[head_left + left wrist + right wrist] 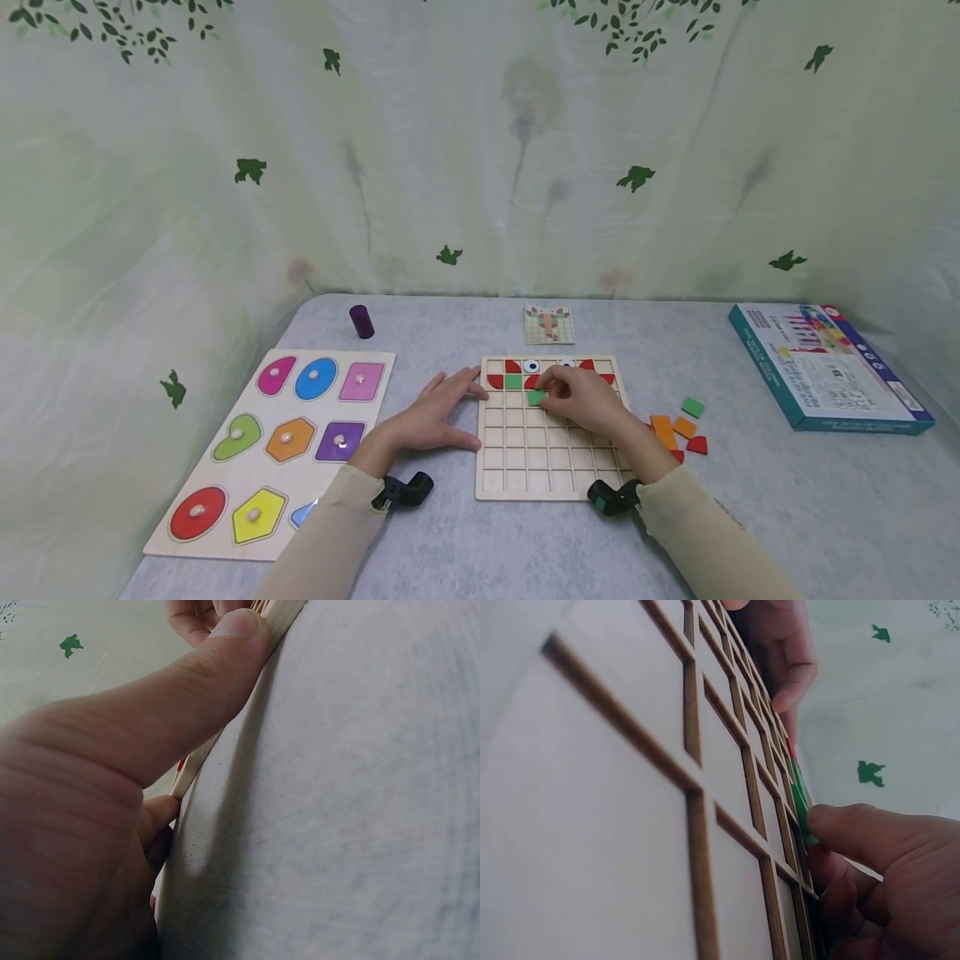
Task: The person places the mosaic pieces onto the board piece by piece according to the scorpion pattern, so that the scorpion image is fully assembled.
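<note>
A wooden grid board (517, 462) lies in the middle of the table, with red pieces, a green square and eye discs in its far rows. My right hand (581, 400) is over the board and pinches a green square tile (536, 397) between thumb and fingers. In the right wrist view, the green tile (802, 810) sits at the thumb tip, close to the grid's ridges. My left hand (431, 412) is spread beside the board, its thumb and fingertips touching the left edge. The left wrist view shows the thumb (202, 682) against the board's side.
Loose orange, red and green pieces (663, 432) lie right of the board, partly behind the right forearm. A pattern card (549, 325) is beyond it. A knobbed shape puzzle (247, 467) lies at left, a purple cylinder (362, 322) behind it. A box (832, 375) occupies the right.
</note>
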